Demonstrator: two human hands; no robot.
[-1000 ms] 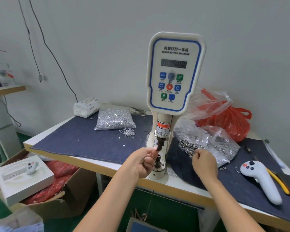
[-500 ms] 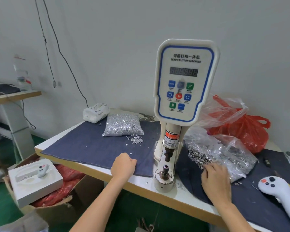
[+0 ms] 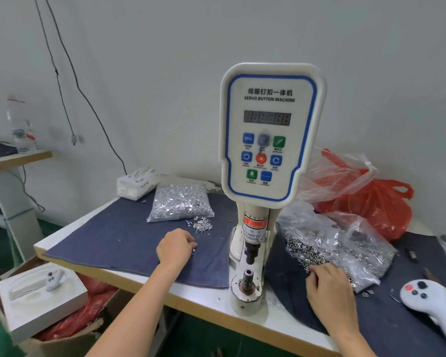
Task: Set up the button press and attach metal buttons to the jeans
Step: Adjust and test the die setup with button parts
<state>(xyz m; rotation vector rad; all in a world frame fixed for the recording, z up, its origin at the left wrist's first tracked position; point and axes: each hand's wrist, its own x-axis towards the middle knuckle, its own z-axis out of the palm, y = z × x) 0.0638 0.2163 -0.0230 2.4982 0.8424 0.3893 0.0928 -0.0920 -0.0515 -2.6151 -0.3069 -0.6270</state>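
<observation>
Grey wall, denim-covered bench, and both hands working either side of the button press.

Left of centre, the left hand sits fingers curled on the denim just below the loose rivets spilled from their bag; whether it pinches one, I can't tell. Half a second back it lay lower and nearer the bench edge. Mid-frame, the lower die stands upright between both hands, the left nearer. Lower right, the right hand is digging into the bag of buttons, fingertips curled among them, grip unclear.
</observation>
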